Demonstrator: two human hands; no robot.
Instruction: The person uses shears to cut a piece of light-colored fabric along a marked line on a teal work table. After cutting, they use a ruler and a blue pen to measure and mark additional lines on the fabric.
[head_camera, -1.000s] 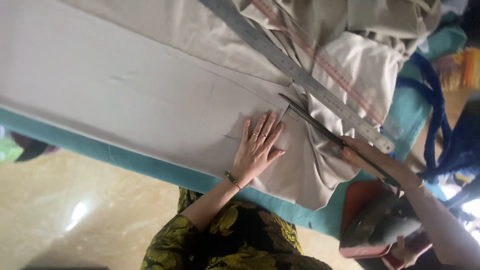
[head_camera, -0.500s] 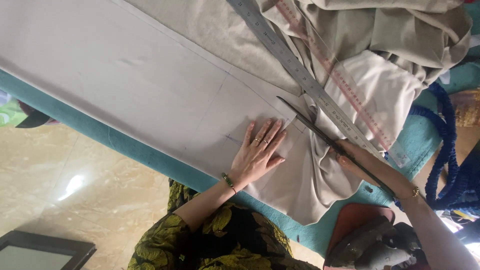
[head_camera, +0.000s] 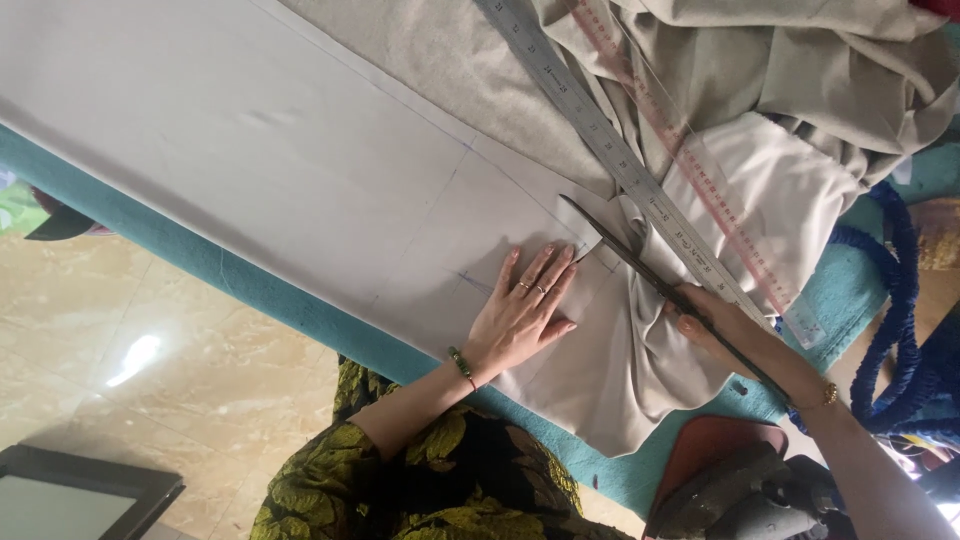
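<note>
My left hand (head_camera: 522, 312) lies flat with fingers spread on a light beige cloth (head_camera: 300, 170) marked with thin drawn lines, pressing it to the teal-covered table (head_camera: 230, 275). My right hand (head_camera: 725, 330) grips long dark scissors (head_camera: 640, 265); their blades are parted at the cloth's edge, just beyond my left fingertips. A long metal ruler (head_camera: 610, 150) lies diagonally over the cloth, right beside the scissors.
Bunched beige fabric (head_camera: 800, 90) is piled at the upper right, with a clear ruler (head_camera: 700, 180) on it. A blue braided cord (head_camera: 890, 300) hangs at the right. A dark sewing machine (head_camera: 740, 495) sits at the bottom right. Tiled floor (head_camera: 120, 350) lies below the table edge.
The view has shifted a little. My right hand has pushed the scissors further along the cloth toward my left fingertips. My left hand stays pressed flat.
</note>
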